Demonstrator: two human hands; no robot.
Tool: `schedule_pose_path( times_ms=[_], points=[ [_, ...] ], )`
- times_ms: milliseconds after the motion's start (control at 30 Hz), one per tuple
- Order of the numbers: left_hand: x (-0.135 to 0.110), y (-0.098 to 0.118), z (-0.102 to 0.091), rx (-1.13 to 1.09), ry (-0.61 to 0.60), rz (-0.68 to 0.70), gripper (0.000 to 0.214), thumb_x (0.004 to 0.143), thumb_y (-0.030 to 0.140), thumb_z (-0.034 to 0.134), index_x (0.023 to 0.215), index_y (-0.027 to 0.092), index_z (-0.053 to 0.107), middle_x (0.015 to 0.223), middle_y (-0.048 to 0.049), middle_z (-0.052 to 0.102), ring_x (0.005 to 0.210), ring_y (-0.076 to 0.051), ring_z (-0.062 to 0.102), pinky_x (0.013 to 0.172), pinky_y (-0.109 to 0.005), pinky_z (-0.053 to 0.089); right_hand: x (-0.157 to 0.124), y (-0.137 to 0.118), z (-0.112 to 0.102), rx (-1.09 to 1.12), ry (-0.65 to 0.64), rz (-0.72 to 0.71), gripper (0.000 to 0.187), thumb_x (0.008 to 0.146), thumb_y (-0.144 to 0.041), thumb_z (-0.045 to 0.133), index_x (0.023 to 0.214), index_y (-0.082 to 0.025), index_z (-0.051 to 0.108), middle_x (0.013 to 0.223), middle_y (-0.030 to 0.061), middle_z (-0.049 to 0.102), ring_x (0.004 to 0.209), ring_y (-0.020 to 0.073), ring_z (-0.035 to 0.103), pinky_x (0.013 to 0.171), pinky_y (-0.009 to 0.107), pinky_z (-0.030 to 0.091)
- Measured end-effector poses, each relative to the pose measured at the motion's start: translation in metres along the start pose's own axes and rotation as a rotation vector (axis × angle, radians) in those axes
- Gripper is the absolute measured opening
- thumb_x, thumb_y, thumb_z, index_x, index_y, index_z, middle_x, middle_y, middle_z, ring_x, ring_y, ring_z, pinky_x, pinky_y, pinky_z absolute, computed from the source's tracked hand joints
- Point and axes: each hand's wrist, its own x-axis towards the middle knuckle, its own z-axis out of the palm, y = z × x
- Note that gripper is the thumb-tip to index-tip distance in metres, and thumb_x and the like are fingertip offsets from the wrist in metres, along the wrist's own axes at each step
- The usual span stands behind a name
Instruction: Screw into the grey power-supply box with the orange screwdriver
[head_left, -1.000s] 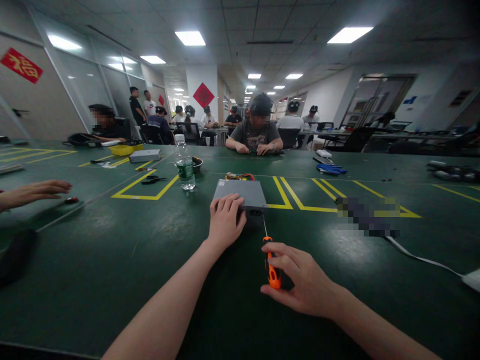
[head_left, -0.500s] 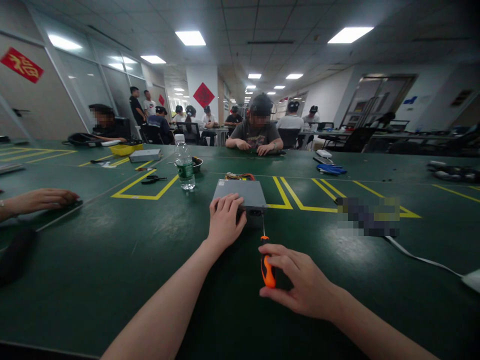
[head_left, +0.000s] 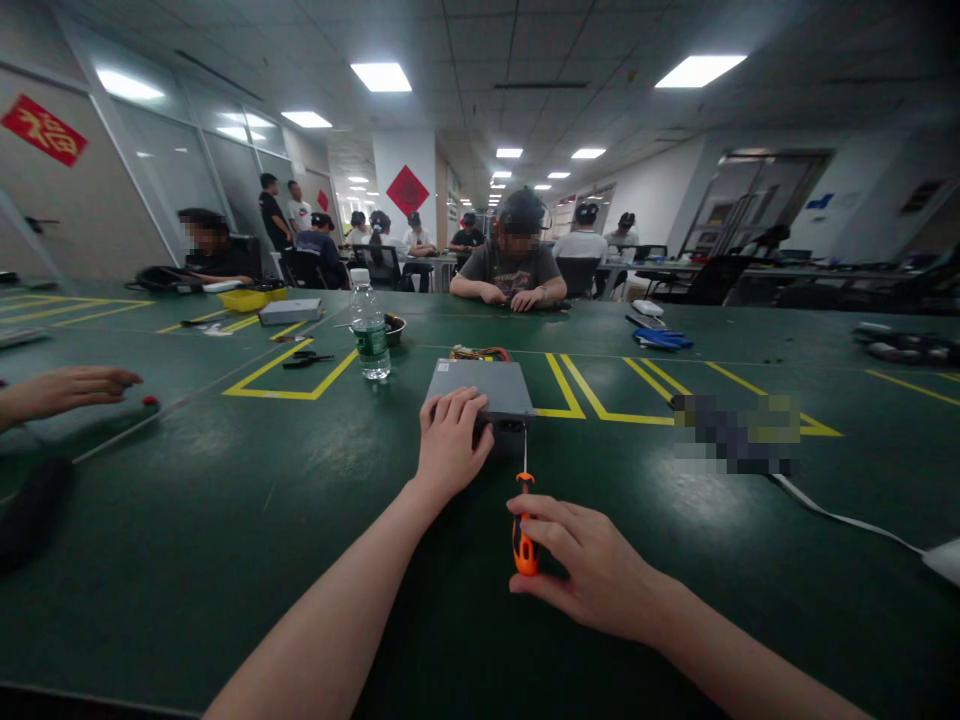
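A grey metal power supply unit (head_left: 487, 385) lies flat on the green table, its socket side facing me and coloured wires (head_left: 480, 353) at its far side. My left hand (head_left: 454, 440) holds it at the left front corner, fingers over the top and thumb at the front. A screwdriver (head_left: 525, 535) with an orange and black handle is held in the fingers of my right hand (head_left: 581, 565). Its shaft points away from me, and the tip meets the front right edge of the unit. Whether the tip sits in a screw is too small to tell.
A water bottle (head_left: 370, 335) stands left of the unit, before a metal bowl (head_left: 396, 328). Black pliers (head_left: 306, 359) lie further left. A co-worker's hand (head_left: 64, 395) is at far left. Blue gloves (head_left: 661, 339) lie at back right, and a cable (head_left: 840, 515) runs along the right.
The screwdriver handle has turned and shifted slightly left with my right hand. My left hand and the power supply unit stay put. The co-worker's hand at left has lifted and moved left.
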Motion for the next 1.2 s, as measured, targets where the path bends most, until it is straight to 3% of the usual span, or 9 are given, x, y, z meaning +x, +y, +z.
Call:
schedule_pose_path(
  times_ms=[167,367,600,800,933,1067,1200],
  points=[
    [0.0,0.0,0.001,-0.007,-0.003,-0.003,0.03,0.083,0.026,0.05,0.113,0.023,0.052,0.124,-0.0043,0.056,0.119,-0.021,0.045,0.104,-0.041,0.024,0.002,-0.002,-0.001,-0.087,-0.094,-0.033,0.029,0.091,-0.04,0.046,0.111,-0.018,0.053,0.108,0.0141,0.058,0.083,0.0208,0.061,0.066,0.034,0.05],
    [0.0,-0.001,0.0,-0.008,-0.003,-0.003,0.031,0.083,0.026,0.051,0.113,0.024,0.053,0.123,-0.0049,0.056,0.118,-0.022,0.046,0.103,-0.042,0.026,-0.003,0.002,0.005,-0.062,0.05,-0.021,0.031,0.088,-0.045,0.05,0.093,-0.015,0.053,0.1,0.0133,0.059,0.079,0.019,0.062,0.065,0.03,0.051],
    [0.0,0.0,0.0,-0.01,-0.001,-0.006,0.03,0.083,0.027,0.051,0.113,0.024,0.053,0.124,-0.0049,0.056,0.118,-0.022,0.045,0.103,-0.042,0.026,-0.001,-0.001,-0.009,-0.064,-0.022,-0.006,0.03,0.088,-0.031,0.046,0.113,-0.016,0.051,0.106,0.0146,0.057,0.084,0.0201,0.062,0.066,0.03,0.051],
    [0.0,0.0,0.0,-0.015,0.001,-0.006,0.03,0.083,0.027,0.05,0.113,0.024,0.053,0.123,-0.0054,0.056,0.118,-0.023,0.046,0.103,-0.043,0.026,-0.002,0.003,-0.008,-0.05,0.166,-0.003,0.025,0.088,-0.034,0.051,0.103,-0.015,0.05,0.097,0.0119,0.063,0.082,0.0188,0.064,0.065,0.028,0.052],
    [0.0,0.0,0.0,-0.013,0.002,-0.002,0.03,0.083,0.027,0.051,0.113,0.023,0.053,0.123,-0.0049,0.056,0.118,-0.022,0.045,0.103,-0.042,0.025,-0.004,0.002,-0.009,-0.015,0.122,0.039,0.029,0.089,-0.039,0.048,0.103,-0.014,0.049,0.099,0.0142,0.063,0.086,0.021,0.064,0.067,0.031,0.054],
    [0.0,0.0,0.0,-0.014,0.001,-0.004,0.031,0.082,0.026,0.051,0.113,0.024,0.053,0.123,-0.0053,0.057,0.117,-0.023,0.046,0.103,-0.043,0.026,0.0,0.0,-0.01,-0.13,0.077,-0.037,0.022,0.09,-0.023,0.045,0.108,-0.012,0.053,0.106,0.0146,0.064,0.086,0.0195,0.065,0.07,0.031,0.053],
    [0.0,0.0,0.0,-0.021,0.002,-0.012,0.031,0.082,0.026,0.052,0.113,0.024,0.053,0.123,-0.0059,0.056,0.117,-0.023,0.046,0.103,-0.044,0.025,0.003,0.002,-0.013,-0.303,0.154,-0.095,0.023,0.089,-0.02,0.052,0.11,-0.011,0.056,0.106,0.0152,0.066,0.076,0.018,0.066,0.061,0.029,0.052]
  ],
)
